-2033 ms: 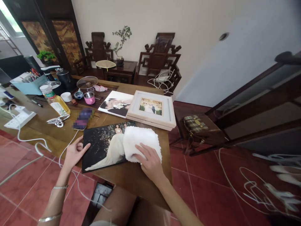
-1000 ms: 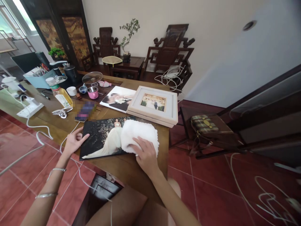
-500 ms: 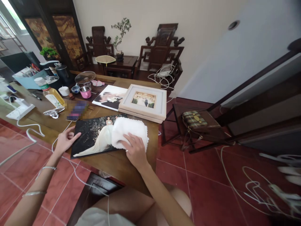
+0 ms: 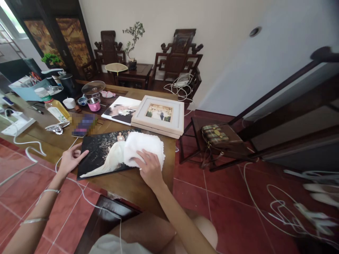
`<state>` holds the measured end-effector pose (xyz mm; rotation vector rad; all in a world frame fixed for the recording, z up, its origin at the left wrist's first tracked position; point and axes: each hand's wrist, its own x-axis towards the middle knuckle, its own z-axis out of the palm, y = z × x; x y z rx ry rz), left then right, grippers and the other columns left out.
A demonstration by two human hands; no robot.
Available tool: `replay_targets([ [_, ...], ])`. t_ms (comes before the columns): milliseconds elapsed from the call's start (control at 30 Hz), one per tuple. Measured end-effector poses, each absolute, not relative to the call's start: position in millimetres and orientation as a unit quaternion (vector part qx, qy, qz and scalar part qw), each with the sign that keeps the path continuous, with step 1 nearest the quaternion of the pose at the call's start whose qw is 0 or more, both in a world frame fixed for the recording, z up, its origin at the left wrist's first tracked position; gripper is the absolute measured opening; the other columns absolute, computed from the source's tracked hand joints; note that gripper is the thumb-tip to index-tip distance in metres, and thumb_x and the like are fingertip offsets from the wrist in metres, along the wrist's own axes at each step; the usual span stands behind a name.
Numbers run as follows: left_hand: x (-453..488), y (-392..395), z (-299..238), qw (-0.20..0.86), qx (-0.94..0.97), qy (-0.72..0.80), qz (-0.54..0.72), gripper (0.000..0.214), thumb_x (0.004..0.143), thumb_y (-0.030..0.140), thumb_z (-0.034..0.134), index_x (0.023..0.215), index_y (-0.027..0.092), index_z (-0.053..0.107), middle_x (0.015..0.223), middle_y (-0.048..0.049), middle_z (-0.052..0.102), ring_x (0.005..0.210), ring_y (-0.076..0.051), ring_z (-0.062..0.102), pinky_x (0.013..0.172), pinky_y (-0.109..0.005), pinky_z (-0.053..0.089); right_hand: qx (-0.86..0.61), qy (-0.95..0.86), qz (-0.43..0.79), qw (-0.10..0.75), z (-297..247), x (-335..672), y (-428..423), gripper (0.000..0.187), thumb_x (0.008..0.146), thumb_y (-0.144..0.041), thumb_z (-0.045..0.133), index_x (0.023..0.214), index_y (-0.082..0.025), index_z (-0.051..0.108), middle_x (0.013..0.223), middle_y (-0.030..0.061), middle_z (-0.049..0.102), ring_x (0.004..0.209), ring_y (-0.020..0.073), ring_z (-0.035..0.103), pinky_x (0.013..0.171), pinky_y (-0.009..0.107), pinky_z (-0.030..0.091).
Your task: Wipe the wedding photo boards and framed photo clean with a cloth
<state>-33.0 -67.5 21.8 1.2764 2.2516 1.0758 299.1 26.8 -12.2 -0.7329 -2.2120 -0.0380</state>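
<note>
Right hand (image 4: 149,168) presses white cloth (image 4: 144,150) onto dark photo print (image 4: 102,155).

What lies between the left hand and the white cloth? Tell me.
The dark wedding photo lies between them, seen in the head view: the left hand touches its left edge, the white cloth covers its right end under the right hand.

The cloth (image 4: 145,147) you had was plain white. Your photo (image 4: 102,153) was black, speckled with pale dots, with a white gown across it. The frame (image 4: 158,114) was cream around a green-toned picture. The table (image 4: 132,185) was warm brown with wood grain, and the floor (image 4: 225,208) was red-brown tile with pale grout lines. The mug (image 4: 94,105) was pink, the box (image 4: 25,92) light blue, the bag (image 4: 214,133) green-and-tan plaid. Your bangles (image 4: 47,192) were silver.
</note>
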Motion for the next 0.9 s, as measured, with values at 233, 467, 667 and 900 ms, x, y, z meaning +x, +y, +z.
replay_targets([
  [233,-36.5,-68.3,18.2,0.162,0.454,0.788,0.384,0.076,0.07,0.059,0.068,0.126,0.009,0.055,0.06,0.0064,0.044,0.052,-0.009,0.038,0.052,-0.02,0.036,-0.29,-0.88,-0.011,0.375,-13.0,300.4,27.0,0.04,0.08,0.001,0.049,0.102,-0.025,0.07,0.12,0.0044,0.065,0.114,0.0254,0.05,0.09,0.04,0.04],
  [467,-33.3,-68.2,23.9,0.156,0.461,0.79,0.373,0.081,0.068,0.062,0.066,0.125,0.006,0.055,0.061,0.0062,0.043,0.052,-0.008,0.035,0.052,-0.021,0.035,-0.291,-0.873,-0.015,0.391,-13.7,298.3,27.6,0.04,0.08,0.002,0.048,0.1,-0.024,0.071,0.117,0.0039,0.066,0.113,0.0247,0.051,0.09,0.039,0.04],
  [667,-39.7,-65.7,18.2,0.172,0.472,0.78,0.374,0.078,0.071,0.062,0.065,0.127,0.009,0.054,0.06,0.0063,0.043,0.051,-0.009,0.038,0.05,-0.02,0.035,-0.305,-0.873,-0.012,0.381,-16.1,297.4,28.1,0.039,0.081,0.0,0.05,0.1,-0.027,0.071,0.118,0.0039,0.066,0.114,0.0233,0.05,0.09,0.039,0.04],
  [900,-48.4,-43.4,18.0,0.219,0.511,0.747,0.363,0.082,0.067,0.067,0.063,0.127,0.011,0.058,0.07,-0.0024,0.059,0.06,-0.017,0.051,0.053,-0.027,0.044,-0.32,-0.854,0.0,0.409,-15.5,303.3,30.7,0.052,0.072,0.006,0.043,0.103,-0.025,0.07,0.119,0.0043,0.066,0.116,0.0223,0.052,0.092,0.04,0.04],
])
